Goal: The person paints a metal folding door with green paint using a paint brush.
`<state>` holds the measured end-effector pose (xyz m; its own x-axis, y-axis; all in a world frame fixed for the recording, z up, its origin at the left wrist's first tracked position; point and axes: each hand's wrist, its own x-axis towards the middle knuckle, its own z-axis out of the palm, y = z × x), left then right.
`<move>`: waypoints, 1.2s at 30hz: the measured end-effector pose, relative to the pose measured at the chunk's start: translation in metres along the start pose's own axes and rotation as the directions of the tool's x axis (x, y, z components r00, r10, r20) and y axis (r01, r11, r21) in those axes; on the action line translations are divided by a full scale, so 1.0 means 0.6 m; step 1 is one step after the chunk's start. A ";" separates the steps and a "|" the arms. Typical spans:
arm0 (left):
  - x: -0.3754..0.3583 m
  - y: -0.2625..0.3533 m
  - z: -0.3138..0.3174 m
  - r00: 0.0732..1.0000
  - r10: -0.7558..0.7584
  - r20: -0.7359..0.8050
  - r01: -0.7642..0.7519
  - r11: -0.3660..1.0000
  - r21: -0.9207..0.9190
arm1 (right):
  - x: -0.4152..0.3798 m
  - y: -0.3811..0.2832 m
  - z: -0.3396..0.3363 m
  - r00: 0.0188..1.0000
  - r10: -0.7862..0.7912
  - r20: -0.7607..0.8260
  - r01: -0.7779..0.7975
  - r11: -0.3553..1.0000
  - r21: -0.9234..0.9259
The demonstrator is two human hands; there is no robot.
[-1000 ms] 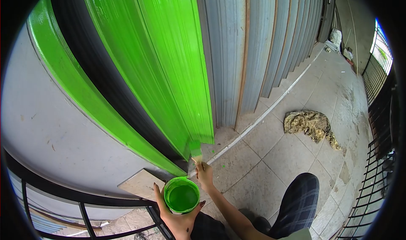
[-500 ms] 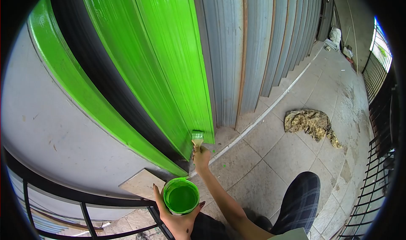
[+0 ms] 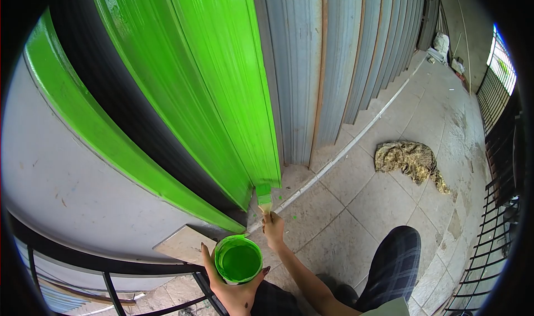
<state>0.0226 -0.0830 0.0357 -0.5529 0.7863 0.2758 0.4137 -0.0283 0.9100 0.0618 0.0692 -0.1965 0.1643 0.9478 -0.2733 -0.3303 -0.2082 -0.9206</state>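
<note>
My right hand [image 3: 273, 230] is closed round the wooden handle of a paintbrush [image 3: 264, 197], whose bristles are coated green. The brush is at the bottom edge of a green painted metal panel [image 3: 222, 82], near the floor. Low in the view, my left hand [image 3: 236, 294] wraps round a small tub of green paint [image 3: 238, 258], its open top facing up. The panel beside the green one is unpainted grey metal [image 3: 297, 71].
A patterned cloth [image 3: 409, 159] lies crumpled on the tiled floor [image 3: 345, 232]. A flat tile piece [image 3: 181, 243] rests left of the tub. Black metal railings [image 3: 114, 294] stand at lower left, with a barred gate [image 3: 478, 255] at right. My bent knee [image 3: 397, 260] shows at lower right.
My right hand and the brush have moved down and slightly right, towards the panel's lowest edge. My left hand still holds the tub in nearly the same place.
</note>
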 end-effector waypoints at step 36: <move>-0.011 -0.001 -0.006 1.000 0.004 0.002 -0.004 1.000 0.006 | 0.072 0.032 -0.039 0.983 0.094 -0.160 -0.100 0.994 -0.033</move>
<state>0.0236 -0.0902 0.0345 -0.5498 0.7875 0.2785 0.4202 -0.0274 0.9070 0.0845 0.1006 -0.2328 0.2787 0.8733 -0.3996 -0.3146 -0.3101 -0.8971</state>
